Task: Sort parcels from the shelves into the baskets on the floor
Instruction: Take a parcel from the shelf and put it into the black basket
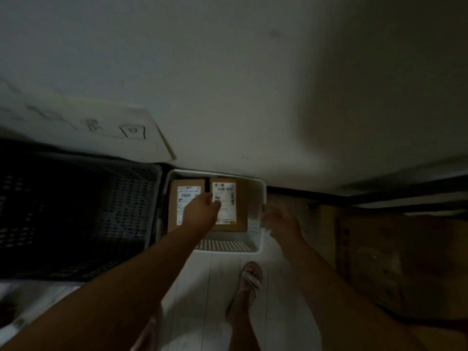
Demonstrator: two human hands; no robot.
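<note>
A white basket (260, 198) stands on the floor against the wall. Two brown cardboard parcels with white labels lie side by side in it: the left parcel (177, 198) and the right parcel (240, 206). My left hand (201, 211) reaches down into the basket, fingertips touching the right parcel's label; whether it grips the parcel is unclear. My right hand (281, 220) hovers open just right of the basket's rim, blurred and holding nothing.
A large dark perforated basket (76, 214) sits left of the white one. A paper sign (101, 127) with handwriting hangs on the wall above it. A brown cardboard box (395, 259) and a dark shelf rail are at right. My sandalled foot (249, 277) stands on white floor tiles.
</note>
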